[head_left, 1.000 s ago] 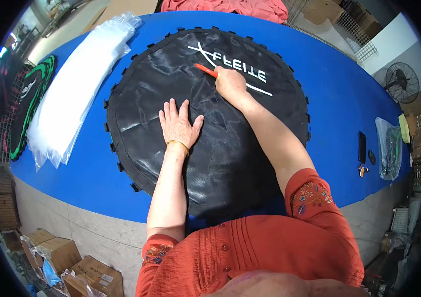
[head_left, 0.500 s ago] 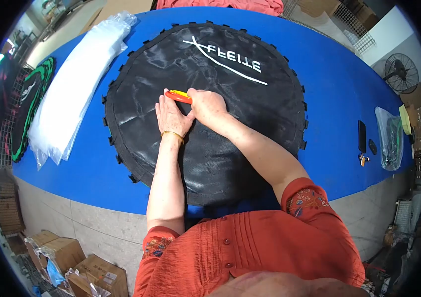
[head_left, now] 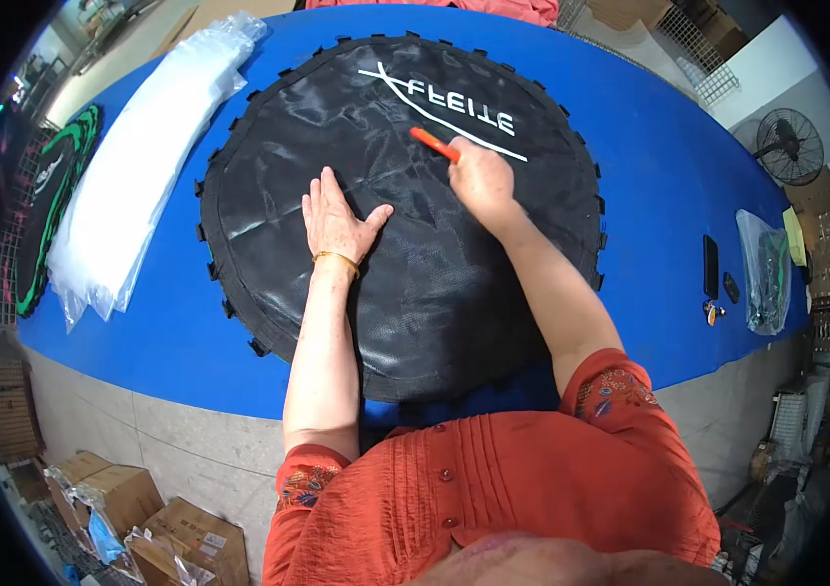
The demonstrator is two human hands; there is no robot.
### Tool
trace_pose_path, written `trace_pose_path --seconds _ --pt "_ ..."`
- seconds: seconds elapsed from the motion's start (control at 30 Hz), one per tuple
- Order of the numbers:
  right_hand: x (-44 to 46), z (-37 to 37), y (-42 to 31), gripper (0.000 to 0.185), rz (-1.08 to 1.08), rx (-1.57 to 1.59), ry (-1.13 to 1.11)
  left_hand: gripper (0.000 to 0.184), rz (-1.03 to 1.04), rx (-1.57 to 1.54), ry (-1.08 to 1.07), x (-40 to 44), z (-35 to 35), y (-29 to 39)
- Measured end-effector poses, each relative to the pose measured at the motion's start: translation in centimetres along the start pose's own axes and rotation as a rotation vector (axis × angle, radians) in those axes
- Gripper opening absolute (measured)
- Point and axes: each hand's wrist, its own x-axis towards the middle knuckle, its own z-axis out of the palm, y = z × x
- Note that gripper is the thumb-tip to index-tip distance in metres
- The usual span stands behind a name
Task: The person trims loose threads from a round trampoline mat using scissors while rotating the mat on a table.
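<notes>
A round black trampoline mat (head_left: 415, 303) with white lettering and black tabs around its rim lies on the blue table. My left hand (head_left: 340, 223) rests flat on it, left of the middle, fingers stretched out and thumb apart, holding nothing. My right hand (head_left: 483, 181) is closed around a slim orange-red tool (head_left: 434, 145), whose exposed end points up and left, just below the lettering. The rest of the tool is hidden in my fist, so its kind cannot be made out. I cannot tell whether it touches the mat.
Clear plastic bags (head_left: 141, 166) are stacked along the blue table's (head_left: 644, 195) left side. At the right lie a black phone (head_left: 711, 267), keys (head_left: 713, 313) and a bagged item (head_left: 766, 273). A fan (head_left: 788, 146) stands beyond. Cardboard boxes (head_left: 195, 542) sit on the floor, lower left.
My right hand has moved up and right with the tool, away from my left hand. The tool's yellow part no longer shows. My left hand stays nearly in place, its thumb now free.
</notes>
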Motion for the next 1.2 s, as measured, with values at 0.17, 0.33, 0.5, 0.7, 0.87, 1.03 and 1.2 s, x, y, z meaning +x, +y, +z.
trace_pose_path --seconds 0.17,0.33,0.5,0.7,0.87,1.03,1.2 --pt "0.2 0.3 0.5 0.011 -0.027 -0.104 -0.022 0.126 -0.004 0.014 -0.001 0.1 -0.1 0.1" --pt "-2.1 0.1 -2.0 0.012 -0.092 -0.065 -0.075 0.125 -0.005 0.013 -0.005 0.1 0.2 -0.1" --pt "-0.9 -0.3 -1.4 0.015 -0.075 -0.057 -0.097 0.118 0.032 0.049 -0.012 0.1 0.4 -0.4" --pt "2.8 0.0 -0.7 0.013 -0.038 -0.036 -0.083 0.111 0.046 0.071 -0.016 0.0 0.6 -0.6" --pt "5.7 1.1 0.4 0.014 0.007 -0.046 -0.071 0.110 0.046 0.069 -0.006 -0.1 0.7 -0.7" --pt "7.1 1.6 2.0 0.015 0.026 -0.039 -0.058 0.107 0.057 0.070 -0.004 -0.1 0.7 -0.9" --pt "9.2 1.2 3.6 0.020 0.136 -0.079 -0.075 0.102 0.033 0.067 -0.040 -0.2 -0.2 0.1"
